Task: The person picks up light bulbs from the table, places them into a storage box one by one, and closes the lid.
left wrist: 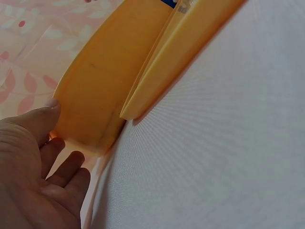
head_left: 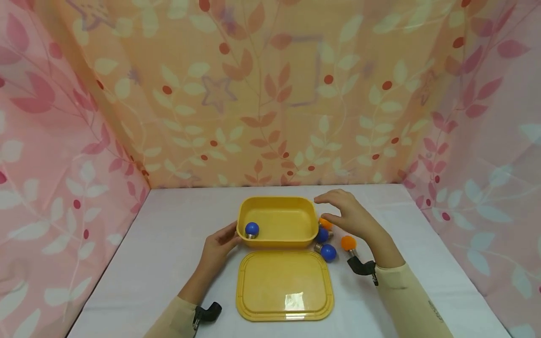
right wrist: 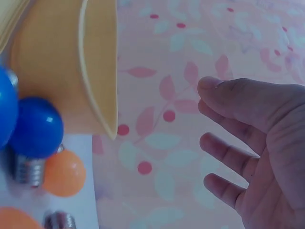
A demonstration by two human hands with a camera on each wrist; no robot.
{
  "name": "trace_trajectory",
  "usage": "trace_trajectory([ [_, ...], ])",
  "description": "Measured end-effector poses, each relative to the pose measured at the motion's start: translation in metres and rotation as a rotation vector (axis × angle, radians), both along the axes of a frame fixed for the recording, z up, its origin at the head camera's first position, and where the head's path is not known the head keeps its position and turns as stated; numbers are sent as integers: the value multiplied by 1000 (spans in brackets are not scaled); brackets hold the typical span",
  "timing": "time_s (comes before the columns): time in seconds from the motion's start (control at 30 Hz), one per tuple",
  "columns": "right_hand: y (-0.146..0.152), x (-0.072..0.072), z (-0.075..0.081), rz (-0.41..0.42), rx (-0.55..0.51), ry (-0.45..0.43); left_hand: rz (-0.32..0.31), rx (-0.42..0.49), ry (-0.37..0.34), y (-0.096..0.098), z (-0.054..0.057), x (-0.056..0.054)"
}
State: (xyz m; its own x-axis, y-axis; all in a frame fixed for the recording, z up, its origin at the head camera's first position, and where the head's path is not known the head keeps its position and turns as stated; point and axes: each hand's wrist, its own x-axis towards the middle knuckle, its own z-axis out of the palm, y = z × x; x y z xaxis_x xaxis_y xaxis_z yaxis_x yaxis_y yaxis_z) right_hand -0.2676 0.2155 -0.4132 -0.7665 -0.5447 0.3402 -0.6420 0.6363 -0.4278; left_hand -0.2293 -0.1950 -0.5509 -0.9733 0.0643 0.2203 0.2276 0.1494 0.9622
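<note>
At the left end of a yellow plastic box [head_left: 277,244], my left hand [head_left: 217,246] touches the outside near the front corner, with thumb and fingers relaxed. Inside, at the box's left, sits one blue light bulb [head_left: 252,229] with a silver screw base. My right hand [head_left: 348,213] hovers beyond the box's right end, thumb and fingers spread and nothing between them. Below it lie an orange bulb [head_left: 325,223] and a blue bulb [head_left: 322,234], close to the box wall. A second blue bulb [head_left: 328,252] and another orange bulb [head_left: 348,242] lie nearer the front.
The flat yellow lid [head_left: 284,286] lies in front of the box on the white tablecloth [head_left: 181,211]. Patterned cloth walls [head_left: 262,94] enclose the table at the back and both sides. A black wrist camera [head_left: 361,266] sits by the right sleeve.
</note>
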Motion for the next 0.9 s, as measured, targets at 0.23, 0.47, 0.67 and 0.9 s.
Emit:
trace_trajectory([
  [0.23, 33, 4, -20, -125, -57, -21, -2, -7, 12, 0, 0, 2],
  [0.47, 68, -7, -37, -256, -50, -129, 0, -26, 8, 1, 1, 2],
  [0.67, 86, -16, -57, -310, -90, -338, 1, -30, 21, 0, 2, 1],
  [0.9, 101, -21, -84, -338, -170, -515, 0, 0, 0, 0, 0, 3],
])
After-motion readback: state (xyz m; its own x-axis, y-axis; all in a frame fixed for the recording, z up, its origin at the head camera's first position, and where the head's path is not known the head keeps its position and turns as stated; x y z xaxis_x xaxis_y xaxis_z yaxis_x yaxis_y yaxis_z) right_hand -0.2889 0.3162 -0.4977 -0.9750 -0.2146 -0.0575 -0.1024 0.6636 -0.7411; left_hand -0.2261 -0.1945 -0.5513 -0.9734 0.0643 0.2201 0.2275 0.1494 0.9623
